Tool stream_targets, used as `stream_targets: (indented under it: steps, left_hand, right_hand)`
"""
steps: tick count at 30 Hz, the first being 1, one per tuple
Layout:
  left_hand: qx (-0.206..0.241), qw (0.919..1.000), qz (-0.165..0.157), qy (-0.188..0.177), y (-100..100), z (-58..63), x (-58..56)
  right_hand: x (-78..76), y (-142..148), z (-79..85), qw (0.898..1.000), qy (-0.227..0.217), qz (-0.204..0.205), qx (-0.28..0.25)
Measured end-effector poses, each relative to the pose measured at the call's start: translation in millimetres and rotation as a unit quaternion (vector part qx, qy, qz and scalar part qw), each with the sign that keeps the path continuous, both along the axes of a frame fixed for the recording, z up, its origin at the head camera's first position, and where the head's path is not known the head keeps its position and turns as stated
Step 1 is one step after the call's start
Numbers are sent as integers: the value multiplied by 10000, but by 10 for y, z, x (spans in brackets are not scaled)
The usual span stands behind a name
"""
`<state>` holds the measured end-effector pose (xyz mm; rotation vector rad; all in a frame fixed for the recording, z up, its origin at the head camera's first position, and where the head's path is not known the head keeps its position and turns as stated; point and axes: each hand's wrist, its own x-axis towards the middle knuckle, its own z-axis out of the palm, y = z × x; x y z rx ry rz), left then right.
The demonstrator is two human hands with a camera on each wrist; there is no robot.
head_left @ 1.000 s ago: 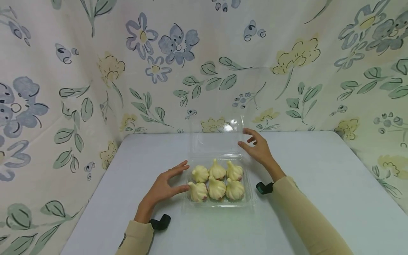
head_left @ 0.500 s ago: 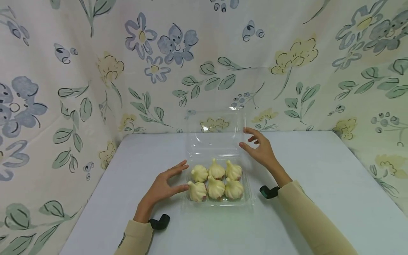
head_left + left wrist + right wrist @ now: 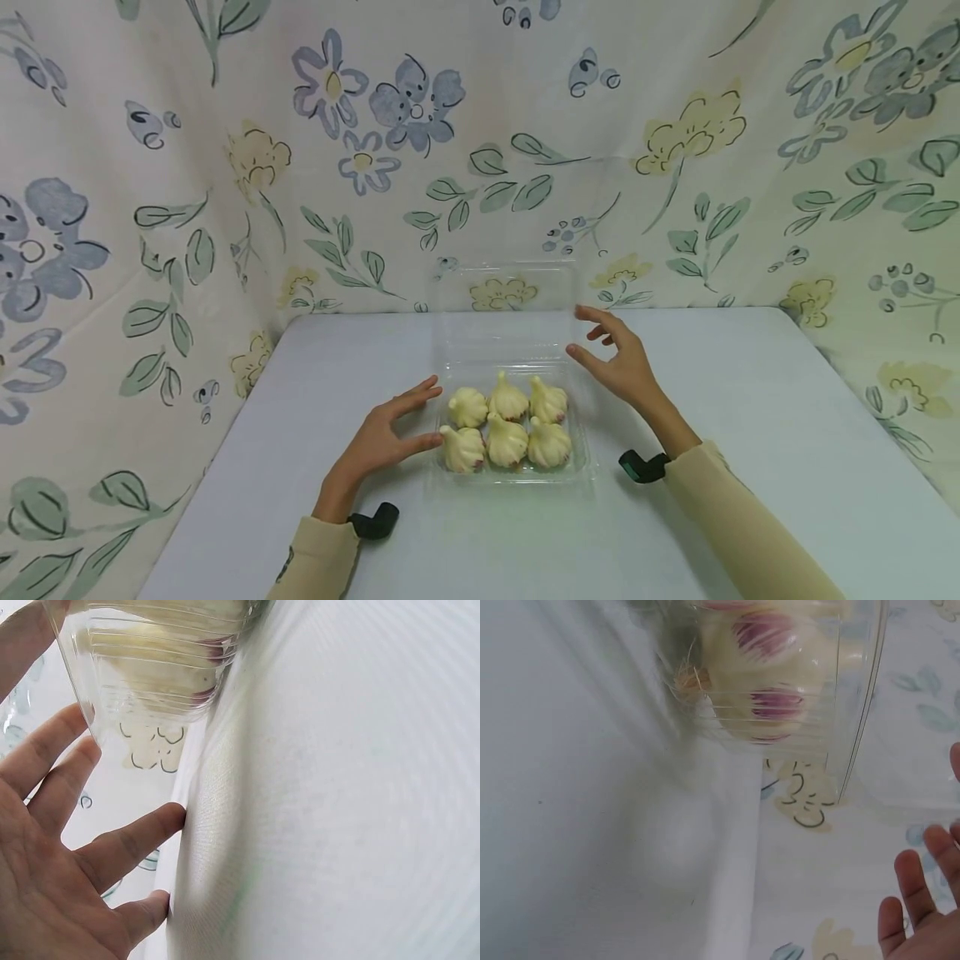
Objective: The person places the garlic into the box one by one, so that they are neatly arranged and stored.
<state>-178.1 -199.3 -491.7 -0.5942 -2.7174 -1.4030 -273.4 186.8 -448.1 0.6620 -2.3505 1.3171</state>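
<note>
A clear plastic clamshell box (image 3: 517, 482) rests on the white table, its transparent lid (image 3: 506, 333) raised and leaning back on the far side. Inside sit several pale garlic bulbs (image 3: 507, 440) in two rows; purple patches show through the wall in the right wrist view. At the box's left side is my left hand (image 3: 382, 435), thumb and fingers spread, with fingertips right at the rim in the left wrist view (image 3: 82, 825). My right hand (image 3: 618, 358) hovers beside the lid's right edge, fingers extended and nothing in its grasp.
The white tabletop (image 3: 757, 433) stretches out around the box. A floral curtain (image 3: 480, 150) hangs behind it and along both sides. Each wrist carries a small black camera, such as the left one (image 3: 377, 522).
The lid has shifted its tilt and stands farther back. My right hand has moved slightly right and toward me, while the left hand has stayed at the box's side.
</note>
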Motion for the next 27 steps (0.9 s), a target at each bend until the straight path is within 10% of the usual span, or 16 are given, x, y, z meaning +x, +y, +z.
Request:
stream_targets:
  steps: [27]
  left_hand:
    - [69,9999,-81,23,6,11,10]
  right_hand:
    - [485,186,-61,9996,98,-126,241]
